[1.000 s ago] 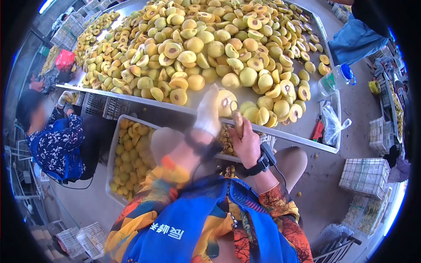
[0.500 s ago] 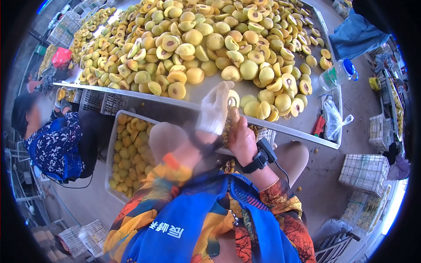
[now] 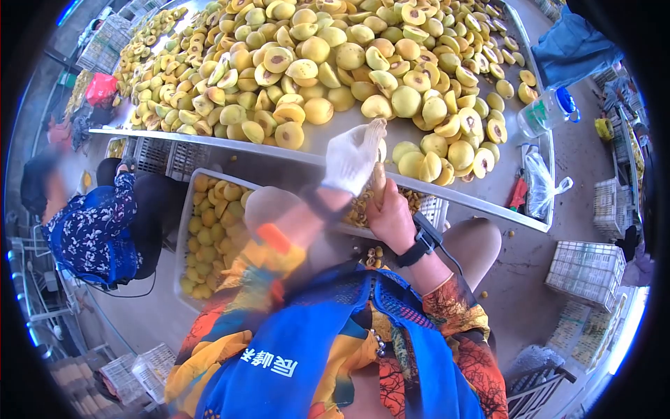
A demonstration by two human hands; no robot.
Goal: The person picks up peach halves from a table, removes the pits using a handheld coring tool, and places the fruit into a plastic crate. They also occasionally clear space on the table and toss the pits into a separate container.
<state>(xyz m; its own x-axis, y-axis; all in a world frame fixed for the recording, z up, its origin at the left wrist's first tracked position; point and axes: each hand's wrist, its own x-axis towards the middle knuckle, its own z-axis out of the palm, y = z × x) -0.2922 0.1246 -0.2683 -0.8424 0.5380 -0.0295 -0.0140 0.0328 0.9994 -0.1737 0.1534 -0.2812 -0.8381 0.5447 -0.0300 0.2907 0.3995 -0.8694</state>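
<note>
Fruit (image 3: 349,56), yellow and much of it cut in half, lies heaped across the metal table (image 3: 314,144) in the head view, with a bare strip near the front edge. Just above that edge, the left hand (image 3: 347,165), in a white glove, has its fingers closed around a fruit piece (image 3: 382,150) (only a pale sliver of it shows past the glove). The bare right hand (image 3: 392,220), with a black strap (image 3: 419,250) at its wrist, grips a tool (image 3: 378,183) pointing up toward that piece; whether the tip touches the flesh is hidden. Below the hands, a white crate (image 3: 435,209) holds small brownish scraps (image 3: 359,208). Left of the person's legs stands a pale tub (image 3: 179,258) full of yellow-orange pieces (image 3: 209,241). Toward the table's right end are a clear bottle (image 3: 537,119) with a blue lid, a plastic bag (image 3: 541,185) and, beside the bag, a red item (image 3: 518,193). At far left sits a co-worker (image 3: 94,230) in a dark flowered top.
</note>
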